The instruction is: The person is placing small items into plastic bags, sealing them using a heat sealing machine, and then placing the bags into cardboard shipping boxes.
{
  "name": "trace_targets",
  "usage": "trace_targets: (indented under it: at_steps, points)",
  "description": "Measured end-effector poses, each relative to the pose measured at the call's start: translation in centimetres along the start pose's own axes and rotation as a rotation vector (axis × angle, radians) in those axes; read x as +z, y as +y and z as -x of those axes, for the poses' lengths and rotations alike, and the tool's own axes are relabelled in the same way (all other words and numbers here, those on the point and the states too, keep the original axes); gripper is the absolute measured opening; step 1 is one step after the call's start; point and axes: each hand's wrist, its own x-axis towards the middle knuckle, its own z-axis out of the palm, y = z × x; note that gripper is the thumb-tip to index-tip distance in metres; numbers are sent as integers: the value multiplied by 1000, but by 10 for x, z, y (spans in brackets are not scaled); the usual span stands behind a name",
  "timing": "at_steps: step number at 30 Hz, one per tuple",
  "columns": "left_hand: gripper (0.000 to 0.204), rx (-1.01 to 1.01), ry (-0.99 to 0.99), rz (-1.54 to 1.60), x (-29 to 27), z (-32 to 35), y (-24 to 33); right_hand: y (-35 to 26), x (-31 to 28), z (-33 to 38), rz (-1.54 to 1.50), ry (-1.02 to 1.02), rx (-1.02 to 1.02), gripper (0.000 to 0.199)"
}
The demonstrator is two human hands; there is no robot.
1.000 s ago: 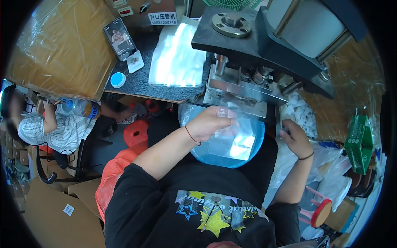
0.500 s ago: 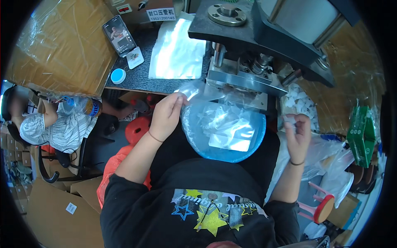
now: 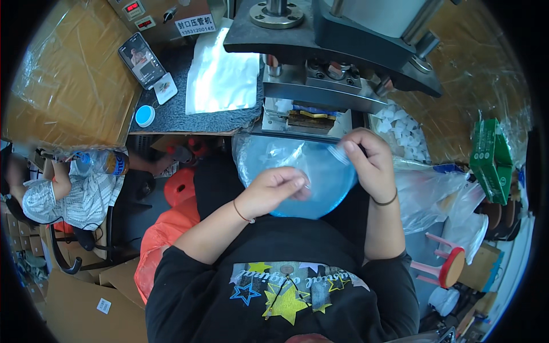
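Observation:
A blue basin (image 3: 320, 201) with clear plastic in it rests on my lap. Over its near left part, my left hand (image 3: 274, 191) is closed with fingers pinched; a slight clear glint shows at the fingertips, but I cannot make out what they hold. My right hand (image 3: 372, 163), above the basin's right rim, pinches a small clear plastic piece (image 3: 339, 154). Beyond the basin stands a metal press (image 3: 320, 91), its lower die (image 3: 309, 119) uncovered below the upper block. Beside the press, to the right, lies a pile of small white pieces (image 3: 400, 130).
On the dark worktop are a white sheet (image 3: 223, 77), a phone (image 3: 140, 60) and a round blue-lidded jar (image 3: 144, 116). A co-worker (image 3: 71, 188) sits at far left. A green box (image 3: 492, 160) and a red-topped stool (image 3: 452, 267) stand at right.
My left hand has come back from the press to over the basin, and the clear sheet is no longer seen in it. My right hand has moved left from beside the pile. The view has shifted.

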Motion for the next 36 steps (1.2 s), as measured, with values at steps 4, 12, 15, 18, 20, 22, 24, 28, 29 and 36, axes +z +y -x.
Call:
trace_targets:
  at_steps: [4,12,15,18,20,22,24,28,29,36]
  points:
    - [26,-195,-149,257,20,-6,-8,4,-17,12,-67,-80,66,15]
    - [24,-228,-178,238,28,-9,-18,7,-40,14,-19,-193,91,18]
    - [24,-205,-188,203,28,-10,-13,10,-52,14,46,-242,47,19]
    - [24,-218,-160,141,27,-11,-9,10,-57,13,7,-272,55,20]
    - [23,-197,-193,122,29,-11,-12,11,-58,14,-49,-309,78,20]
    - [23,-197,-197,130,31,-11,-13,13,-60,13,-11,-411,100,19]
    - [22,-196,-201,138,32,-12,-14,15,-52,15,-74,-336,113,18]
    - [22,-237,-91,226,22,-15,-21,21,-65,3,620,71,221,21]
    - [22,-240,-37,258,18,-18,-19,31,-73,0,618,75,219,21]
    - [20,-124,237,319,-16,-46,3,85,-82,-3,927,-57,84,35]
